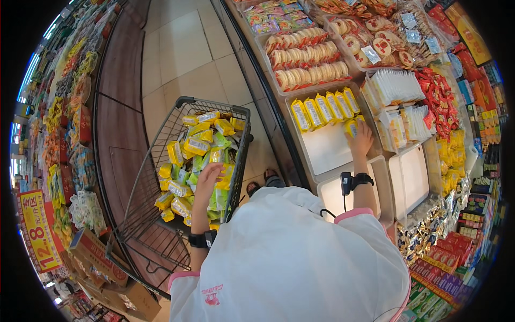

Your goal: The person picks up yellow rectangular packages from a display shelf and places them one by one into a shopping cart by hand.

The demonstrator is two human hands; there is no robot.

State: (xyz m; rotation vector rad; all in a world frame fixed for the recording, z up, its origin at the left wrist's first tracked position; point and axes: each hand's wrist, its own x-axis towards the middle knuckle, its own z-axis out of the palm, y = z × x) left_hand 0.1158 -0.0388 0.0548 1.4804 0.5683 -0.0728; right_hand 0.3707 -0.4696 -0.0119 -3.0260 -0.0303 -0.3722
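My right hand [360, 140] holds a yellow snack packet [351, 128] at the right side of a clear plastic bin [297, 139]. Beyond it, a row of matching yellow packets [324, 108] stands along the bin's far side, and the white bin floor shows in front of them. Over the shopping cart [132, 201] at left, my left hand [210, 177] has its fingertips against a yellow packet [226, 176]. Whether it grips that packet cannot be made out. The cart carries a loose heap of yellow packets [196, 145] and green packets [197, 164].
Bins of round biscuits [310, 54] and white-wrapped packets [396, 86] adjoin the yellow packets' bin. The display's dark edge [277, 120] borders the tiled aisle [185, 40]. Cardboard boxes [128, 298] stand at lower left, below a shelf of bagged snacks [76, 92].
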